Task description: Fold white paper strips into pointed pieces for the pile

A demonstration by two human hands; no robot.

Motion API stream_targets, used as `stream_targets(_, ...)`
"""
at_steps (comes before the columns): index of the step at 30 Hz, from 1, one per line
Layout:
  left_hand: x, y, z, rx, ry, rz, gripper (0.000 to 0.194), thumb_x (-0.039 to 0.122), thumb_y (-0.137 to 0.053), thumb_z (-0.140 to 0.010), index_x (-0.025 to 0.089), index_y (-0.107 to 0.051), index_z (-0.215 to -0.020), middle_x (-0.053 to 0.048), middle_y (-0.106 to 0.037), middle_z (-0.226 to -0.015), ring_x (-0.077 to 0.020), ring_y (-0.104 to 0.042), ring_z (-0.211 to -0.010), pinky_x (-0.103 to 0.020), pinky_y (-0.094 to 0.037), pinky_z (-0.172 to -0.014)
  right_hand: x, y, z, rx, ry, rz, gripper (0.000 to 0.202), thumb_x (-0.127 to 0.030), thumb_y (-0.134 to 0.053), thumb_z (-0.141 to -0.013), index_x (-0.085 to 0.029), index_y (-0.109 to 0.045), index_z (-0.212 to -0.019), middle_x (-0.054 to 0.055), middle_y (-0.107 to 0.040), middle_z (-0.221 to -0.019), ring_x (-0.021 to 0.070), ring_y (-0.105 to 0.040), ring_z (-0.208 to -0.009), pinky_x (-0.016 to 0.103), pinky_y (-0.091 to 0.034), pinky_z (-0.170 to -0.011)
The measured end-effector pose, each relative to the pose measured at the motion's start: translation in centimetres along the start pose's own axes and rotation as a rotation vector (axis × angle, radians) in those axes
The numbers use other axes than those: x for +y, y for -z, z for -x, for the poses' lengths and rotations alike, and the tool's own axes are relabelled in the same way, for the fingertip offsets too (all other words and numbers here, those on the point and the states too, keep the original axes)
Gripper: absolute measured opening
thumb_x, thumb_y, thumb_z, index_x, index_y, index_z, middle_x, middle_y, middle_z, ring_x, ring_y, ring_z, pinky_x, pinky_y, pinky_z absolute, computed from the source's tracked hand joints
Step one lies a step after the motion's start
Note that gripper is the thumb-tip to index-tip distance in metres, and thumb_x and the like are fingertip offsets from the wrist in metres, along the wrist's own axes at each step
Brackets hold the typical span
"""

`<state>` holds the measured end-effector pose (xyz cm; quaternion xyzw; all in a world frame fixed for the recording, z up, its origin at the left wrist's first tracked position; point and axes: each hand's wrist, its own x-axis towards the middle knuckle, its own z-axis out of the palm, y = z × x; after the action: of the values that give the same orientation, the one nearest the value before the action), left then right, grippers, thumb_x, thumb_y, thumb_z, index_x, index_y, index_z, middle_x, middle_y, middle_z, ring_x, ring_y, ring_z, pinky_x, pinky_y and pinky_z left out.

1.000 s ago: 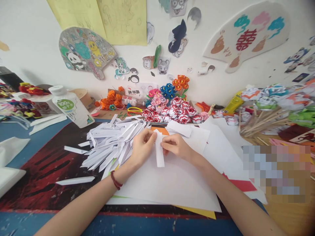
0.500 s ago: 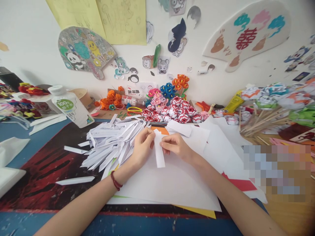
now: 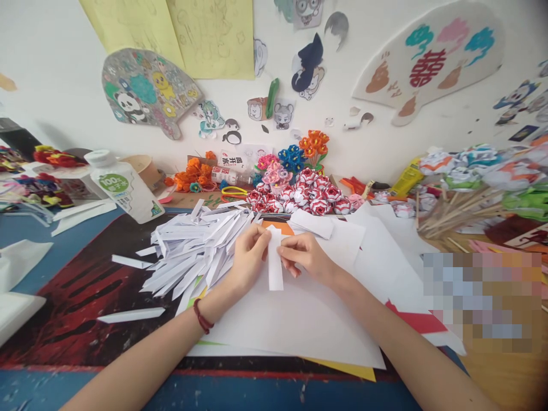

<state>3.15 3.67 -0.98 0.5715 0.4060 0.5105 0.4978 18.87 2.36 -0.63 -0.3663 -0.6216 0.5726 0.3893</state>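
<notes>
A narrow white paper strip [image 3: 275, 268] hangs upright between my two hands, above large white sheets [image 3: 295, 325]. My left hand [image 3: 252, 251] pinches its upper left edge, thumb and fingers closed. On the right edge, my right hand [image 3: 305, 255] holds it between thumb and index finger, the other fingers curled. Just left of my left hand lies a big pile of folded white paper strips [image 3: 188, 245]. Two loose folded strips, one nearer [image 3: 132, 314] and one farther [image 3: 131, 261], rest on the dark mat [image 3: 81, 291].
A white bottle [image 3: 124, 185] leans at the back left. Red and white paper flowers [image 3: 303, 197] stand behind my hands, beside yellow-handled scissors [image 3: 234, 193]. Flowers on wooden sticks [image 3: 445, 214] are at the right. A red paper piece [image 3: 422, 321] lies by my right forearm.
The lower end of the held strip has swung slightly left. Both hands keep their grip in nearly the same place.
</notes>
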Motion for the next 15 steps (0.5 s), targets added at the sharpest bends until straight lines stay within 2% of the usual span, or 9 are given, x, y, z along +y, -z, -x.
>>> stream_targets(8,-0.37,0.04,0.30,-0.004,-0.043,-0.200,0.037,0.044,-0.049,-0.088,0.018,-0.042,-0.063,0.004,-0.041,-0.059,-0.0100,-0.039,-0.056,-0.023,-0.031,-0.052,0.02,0.00,-0.08,-0.012,0.004,-0.036,0.033,-0.031,-0.056,-0.086,-0.014,-0.056,-0.057,-0.002,-0.053,-0.046,0.0078,-0.047,-0.038,0.020,-0.037,-0.040)
stream_targets(15,-0.41,0.10,0.40,-0.014,-0.075,-0.295,0.034,0.041,-0.045,-0.090,0.018,-0.044,-0.066,0.003,-0.043,-0.061,-0.0102,-0.040,-0.058,-0.022,-0.031,-0.053,0.41,0.09,-0.16,-0.031,-0.009,-0.074,0.032,-0.030,-0.055,-0.086,-0.013,-0.057,-0.058,-0.002,-0.054,-0.048,0.0077,-0.047,-0.038,0.020,-0.037,-0.040)
